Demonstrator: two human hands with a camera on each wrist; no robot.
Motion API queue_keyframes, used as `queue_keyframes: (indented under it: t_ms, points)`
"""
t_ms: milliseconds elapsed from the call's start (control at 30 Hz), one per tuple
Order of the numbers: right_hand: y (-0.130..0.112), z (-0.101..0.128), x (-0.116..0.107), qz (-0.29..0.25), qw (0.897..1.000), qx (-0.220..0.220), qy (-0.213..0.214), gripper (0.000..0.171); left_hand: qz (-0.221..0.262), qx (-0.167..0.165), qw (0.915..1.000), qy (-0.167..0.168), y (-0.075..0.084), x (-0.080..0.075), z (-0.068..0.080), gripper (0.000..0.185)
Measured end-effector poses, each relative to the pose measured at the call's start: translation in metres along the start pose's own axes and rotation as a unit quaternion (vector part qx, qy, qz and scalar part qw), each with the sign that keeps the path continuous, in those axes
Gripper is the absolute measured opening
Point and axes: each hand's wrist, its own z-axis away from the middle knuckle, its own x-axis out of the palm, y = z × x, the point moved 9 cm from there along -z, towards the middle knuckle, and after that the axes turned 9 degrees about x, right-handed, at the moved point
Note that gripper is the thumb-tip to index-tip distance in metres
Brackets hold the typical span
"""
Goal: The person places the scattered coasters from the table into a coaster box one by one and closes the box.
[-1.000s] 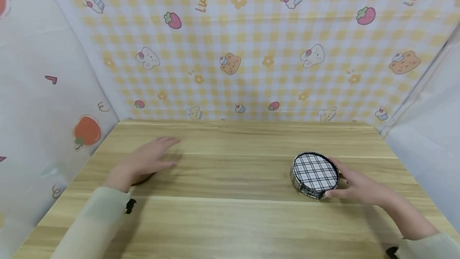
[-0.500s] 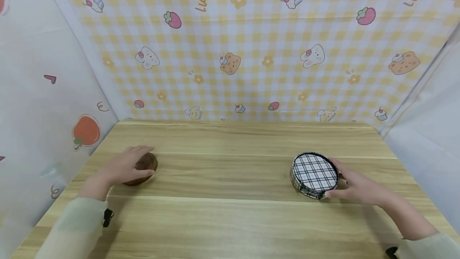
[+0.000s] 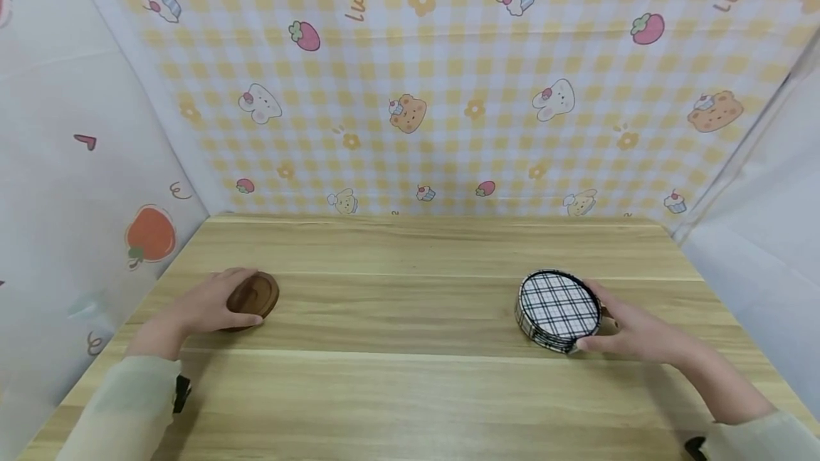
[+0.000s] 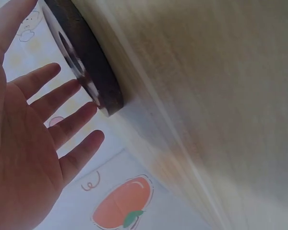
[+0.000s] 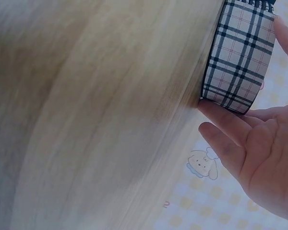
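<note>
At the left of the table lies a thick, round wooden disc (image 3: 256,296) with a ring-shaped groove on its top. My left hand (image 3: 208,304) is around its left side, thumb at the near edge. In the left wrist view, the fingers (image 4: 79,153) are spread and mostly straight, with some tips at or close to the edge of the disc (image 4: 93,62). On the right sits a round black-and-white plaid case (image 3: 559,308). My right hand (image 3: 640,329) holds its right side between thumb and fingers. In the right wrist view, fingertips meet the lower edge of the case (image 5: 240,52).
The wooden table (image 3: 397,390) stretches between the two objects. A yellow checked cloth (image 3: 442,70) with cartoon prints hangs behind it. White printed sheets (image 3: 58,91) close off the left and right sides.
My left hand has moved left and back from above the disc to its left side, uncovering most of it. The right hand and the plaid case stay in place.
</note>
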Motion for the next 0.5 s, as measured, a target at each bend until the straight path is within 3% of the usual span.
queue_keyframes:
  t_ms: [500]
  points:
    - [0.0010, -0.0004, 0.0004, 0.000, 1.000, 0.006, -0.001, 0.101, 0.001, -0.015, 0.9997, -0.019, -0.0063, 0.0073, -0.0010, 0.105]
